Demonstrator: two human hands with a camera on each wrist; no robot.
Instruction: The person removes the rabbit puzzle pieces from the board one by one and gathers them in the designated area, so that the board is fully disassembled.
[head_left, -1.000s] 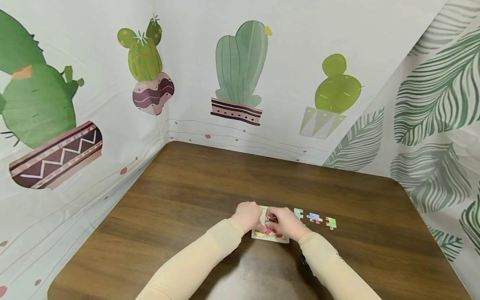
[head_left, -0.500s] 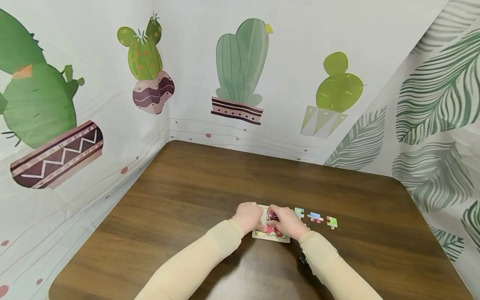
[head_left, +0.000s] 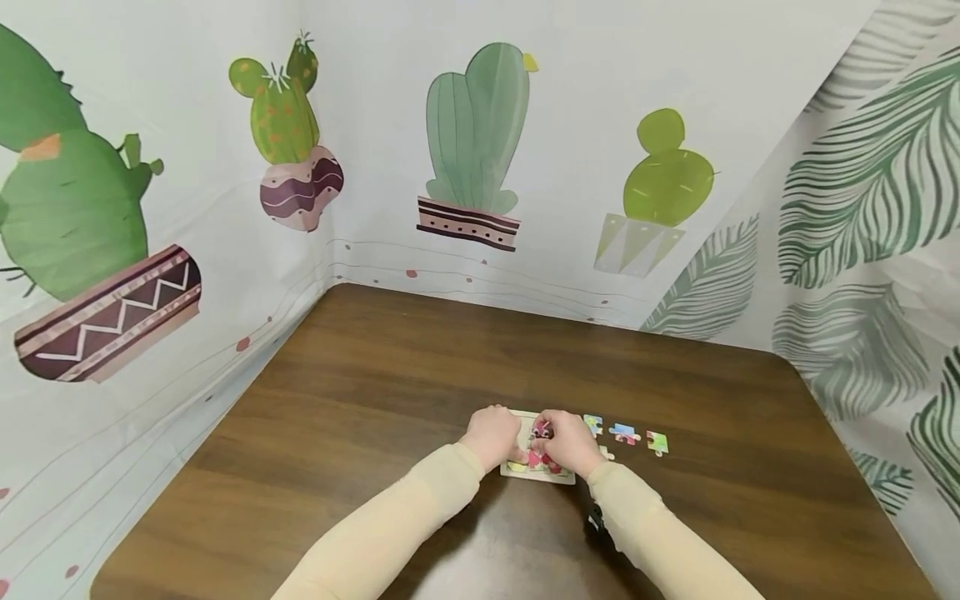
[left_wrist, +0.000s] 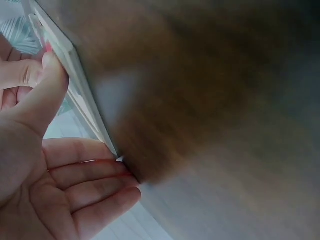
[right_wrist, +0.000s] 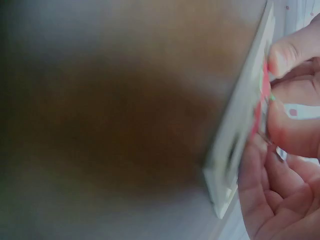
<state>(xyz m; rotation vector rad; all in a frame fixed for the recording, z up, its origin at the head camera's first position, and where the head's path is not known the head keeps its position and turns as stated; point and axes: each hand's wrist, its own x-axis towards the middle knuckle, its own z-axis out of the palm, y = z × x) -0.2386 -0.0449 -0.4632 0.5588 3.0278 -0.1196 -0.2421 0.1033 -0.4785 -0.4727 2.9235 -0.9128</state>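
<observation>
On the table lies a small jigsaw puzzle board (head_left: 517, 471) with a pale frame and red and green pieces set in it. My left hand (head_left: 492, 435) holds the board's left side, its thumb (left_wrist: 52, 75) over the top and the fingers at the edge. My right hand (head_left: 572, 442) is over the board's right part. Between its thumb and fingers it pinches a dark red puzzle piece (head_left: 541, 430), close over the board and partly hidden by the fingers. In the right wrist view the board (right_wrist: 225, 155) is seen nearly edge-on.
Several loose jigsaw pieces lie right of the board, among them a blue one (head_left: 624, 433), a green one (head_left: 657, 442) and a pale one (head_left: 606, 453) beside the right hand. The brown wooden table (head_left: 420, 350) meets a cactus-printed cloth (head_left: 375, 167) at the back.
The right hand's fingers have shifted slightly on the red piece over the board. The left hand keeps its place on the board. The head view has moved a little.
</observation>
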